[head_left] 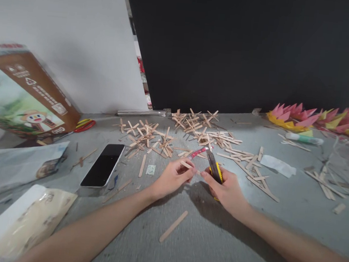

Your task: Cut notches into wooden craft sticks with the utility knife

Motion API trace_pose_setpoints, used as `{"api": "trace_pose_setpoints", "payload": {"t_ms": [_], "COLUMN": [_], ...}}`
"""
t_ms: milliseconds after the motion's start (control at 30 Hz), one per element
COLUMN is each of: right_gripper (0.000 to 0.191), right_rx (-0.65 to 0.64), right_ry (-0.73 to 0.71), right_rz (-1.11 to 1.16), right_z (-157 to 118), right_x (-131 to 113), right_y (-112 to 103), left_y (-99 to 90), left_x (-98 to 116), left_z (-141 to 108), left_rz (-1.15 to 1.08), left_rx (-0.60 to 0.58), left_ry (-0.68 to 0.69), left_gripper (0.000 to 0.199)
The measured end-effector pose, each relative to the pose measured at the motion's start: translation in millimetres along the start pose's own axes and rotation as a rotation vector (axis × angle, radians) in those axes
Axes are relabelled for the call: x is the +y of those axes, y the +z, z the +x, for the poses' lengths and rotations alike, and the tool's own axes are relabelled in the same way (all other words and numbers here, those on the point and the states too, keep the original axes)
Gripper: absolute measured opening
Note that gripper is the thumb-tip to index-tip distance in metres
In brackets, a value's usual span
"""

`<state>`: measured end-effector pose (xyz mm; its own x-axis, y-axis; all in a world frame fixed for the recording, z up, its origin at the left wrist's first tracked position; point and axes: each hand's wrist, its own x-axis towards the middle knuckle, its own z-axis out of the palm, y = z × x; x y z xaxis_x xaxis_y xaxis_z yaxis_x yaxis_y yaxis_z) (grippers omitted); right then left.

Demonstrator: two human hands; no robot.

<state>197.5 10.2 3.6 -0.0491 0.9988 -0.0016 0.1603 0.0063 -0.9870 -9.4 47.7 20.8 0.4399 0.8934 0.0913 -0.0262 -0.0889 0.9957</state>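
Wooden craft stick [186,164], pale, flat, narrow: head view, raised over the middle of the grey tabletop [126,241], pinched between thumb and fingers of the left hand [174,175]. Right hand [228,193]: wrapped around a yellow-and-black utility knife [215,171], blade end toward the tabletop's back edge, thumb at the stick's right end. Single loose pale wooden stick [173,226]: flat, nearer the front edge, slanted. Pale sticks joined in crosses [144,138]: heaped beyond the left hand, toward the back edge. Black-screened smartphone with a light rim [103,165]: left of the left hand. Brown-and-green printed carton [57,91]: upright, back left corner. Pink-and-yellow folded-paper ornament [296,118]: back right corner. White-and-green tube [305,138]: lying just in front of the ornament.
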Motion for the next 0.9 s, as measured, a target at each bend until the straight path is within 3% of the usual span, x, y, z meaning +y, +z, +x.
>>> {"api": "trace_pose_setpoints", "payload": {"t_ms": [233, 500, 700, 900], "right_gripper": [0.044, 0.047, 0.046, 0.045], "right_rx": [-0.026, -0.028, -0.022, -0.069], "right_ry": [0.038, 0.073, 0.074, 0.091], "right_rz": [0.029, 0.095, 0.119, 0.108], "right_z": [1.9, 1.4, 2.3, 2.3], "right_x": [-4.8, -4.9, -3.3, -7.1], "right_y": [1.3, 3.1, 1.9, 2.3], "left_y": [-2.0, -3.1, -0.1, 3.7], "left_x": [-3.6, -3.0, -1.1, -2.1], "left_z": [-0.7, 3.5, 0.8, -1.4], "left_rz": [-0.070, -0.106, -0.089, -0.066], "left_rx": [-0.043, 0.075, -0.062, -0.067], "left_ry": [-0.017, -0.031, -0.057, -0.052], "left_gripper": [0.036, 0.041, 0.039, 0.037]}}
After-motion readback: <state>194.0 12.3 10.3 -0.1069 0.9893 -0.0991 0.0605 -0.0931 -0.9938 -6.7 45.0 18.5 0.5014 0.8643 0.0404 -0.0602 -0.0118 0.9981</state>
